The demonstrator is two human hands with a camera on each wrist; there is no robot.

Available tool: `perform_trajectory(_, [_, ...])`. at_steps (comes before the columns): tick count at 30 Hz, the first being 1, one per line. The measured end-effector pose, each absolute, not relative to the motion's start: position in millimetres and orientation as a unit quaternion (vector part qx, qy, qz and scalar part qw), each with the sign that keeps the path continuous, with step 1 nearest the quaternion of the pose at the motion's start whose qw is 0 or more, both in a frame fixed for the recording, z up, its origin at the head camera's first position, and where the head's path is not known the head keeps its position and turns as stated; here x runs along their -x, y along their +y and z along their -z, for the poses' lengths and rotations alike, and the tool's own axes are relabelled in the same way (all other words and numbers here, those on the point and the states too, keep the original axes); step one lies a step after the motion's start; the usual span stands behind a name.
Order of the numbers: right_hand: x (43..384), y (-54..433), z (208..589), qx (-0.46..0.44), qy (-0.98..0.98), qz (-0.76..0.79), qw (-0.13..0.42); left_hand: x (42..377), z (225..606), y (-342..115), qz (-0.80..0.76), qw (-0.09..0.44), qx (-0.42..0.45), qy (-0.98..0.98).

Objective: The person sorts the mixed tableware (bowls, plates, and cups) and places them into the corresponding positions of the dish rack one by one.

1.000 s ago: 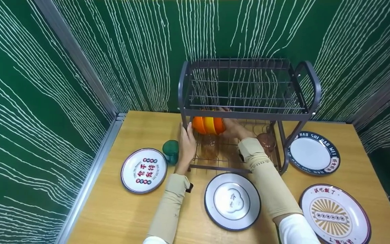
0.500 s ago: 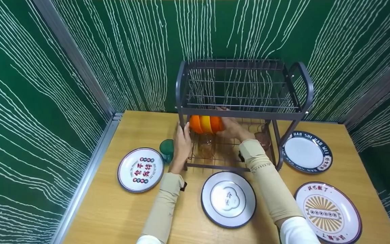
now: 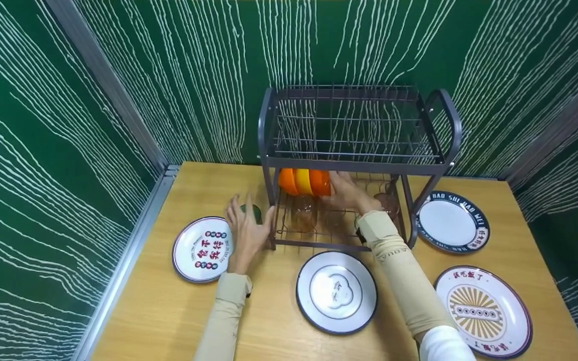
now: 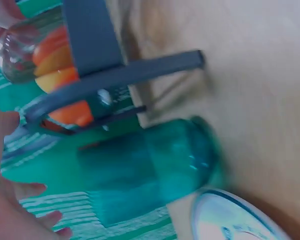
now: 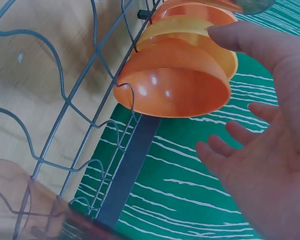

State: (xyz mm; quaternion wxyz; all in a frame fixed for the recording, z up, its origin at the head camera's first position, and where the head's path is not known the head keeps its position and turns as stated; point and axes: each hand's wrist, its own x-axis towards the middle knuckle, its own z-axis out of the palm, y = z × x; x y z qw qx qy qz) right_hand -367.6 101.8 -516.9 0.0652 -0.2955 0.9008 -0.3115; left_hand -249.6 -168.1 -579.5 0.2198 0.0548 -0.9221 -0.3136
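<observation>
My left hand (image 3: 249, 230) is beside the green cup (image 4: 145, 170), thumb and fingers spread wide. In the left wrist view a gap shows between the fingers and this upright cup, which is just left of the dish rack (image 3: 354, 164). Inside the rack's lower tier, orange bowls (image 5: 175, 82) and a yellow bowl (image 5: 222, 50) stand on their sides in a row at the left. My right hand (image 3: 349, 193) is at the right end of this row, fingers extended and loosely bent, holding nothing. The thumb overlaps the yellow bowl in the right wrist view; I cannot tell whether it touches.
A clear amber glass (image 3: 304, 213) and a pinkish glass (image 3: 388, 203) are on the lower wire shelf. Around the rack lie a left plate (image 3: 201, 250), a front plate (image 3: 336, 293), a dark-rimmed plate (image 3: 452, 221) and an oval plate (image 3: 484, 311). Green walls enclose the table.
My left hand has left the rack's left post and moved left to the green cup, fingers spreading. My right hand has loosened from the bowls, which stay in place. The view has shifted slightly.
</observation>
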Motion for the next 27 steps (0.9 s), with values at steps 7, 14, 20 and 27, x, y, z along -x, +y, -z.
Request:
perform_trajectory(7, [353,110,508,0.332,0.882,0.335,0.013,243,597,-183,0.324,0.18,-0.052,-0.927])
perform_trajectory(14, [326,119,497,0.305,0.886,0.349,0.021,243,606,-190,0.333,0.171,-0.052,-0.926])
perform_trajectory(20, [302,128,498,0.327,0.883,0.337,-0.005,245,611,-193,0.351,0.187,-0.051,-0.916])
perform_trajectory(27, [276,138,508,0.348,0.876,0.333,-0.036,239,609,-192,0.375,0.235,-0.073,-0.894])
